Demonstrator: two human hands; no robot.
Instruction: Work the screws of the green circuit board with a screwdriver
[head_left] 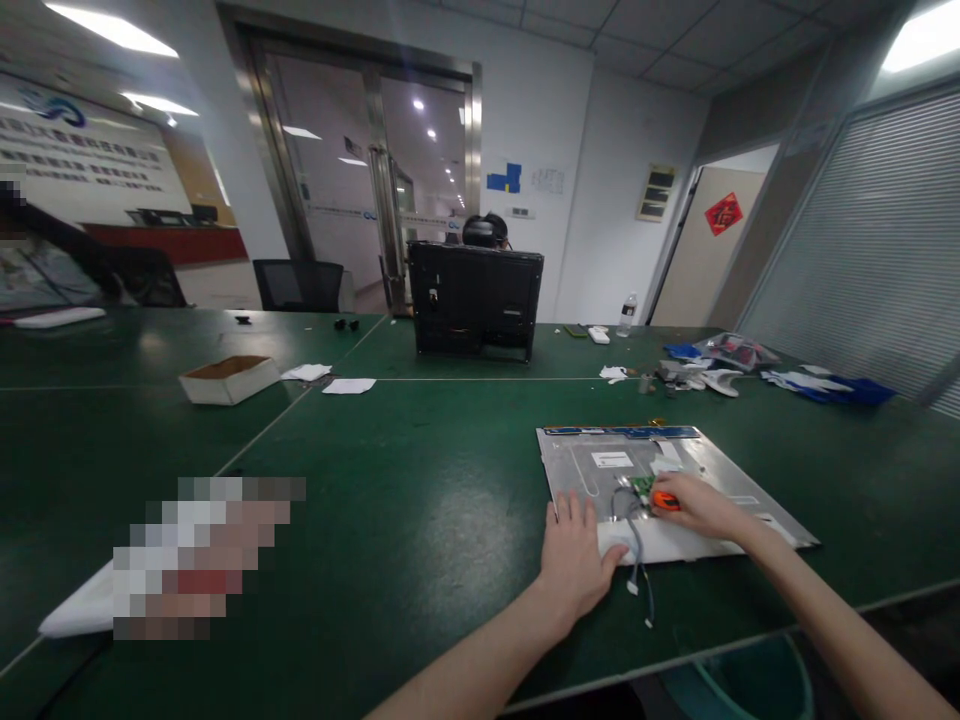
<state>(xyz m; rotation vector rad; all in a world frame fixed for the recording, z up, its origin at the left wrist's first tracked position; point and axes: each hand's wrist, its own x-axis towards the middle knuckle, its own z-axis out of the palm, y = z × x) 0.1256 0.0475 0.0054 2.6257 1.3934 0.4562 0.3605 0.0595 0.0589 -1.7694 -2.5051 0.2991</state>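
A flat silver display panel (574,470) lies on the green table, with a blue strip (622,433) along its far edge. My left hand (574,545) rests on the panel's near left edge, fingers spread and thumb out. My right hand (697,505) is closed around an orange-and-black tool handle (665,501); the tool's tip is hidden. Beside that handle, a small green circuit board (641,486) is partly covered by the hand. Grey cables (636,540) run from near the board over the panel's near edge, and their white plugs hang onto the table.
A black monitor housing (476,300) stands upright at the back, with a person's head behind it. On the left is a cardboard box (231,382) near paper scraps (349,386). Plastic bags and scraps (697,375) lie at right. A teal bin (750,680) stands below the near edge.
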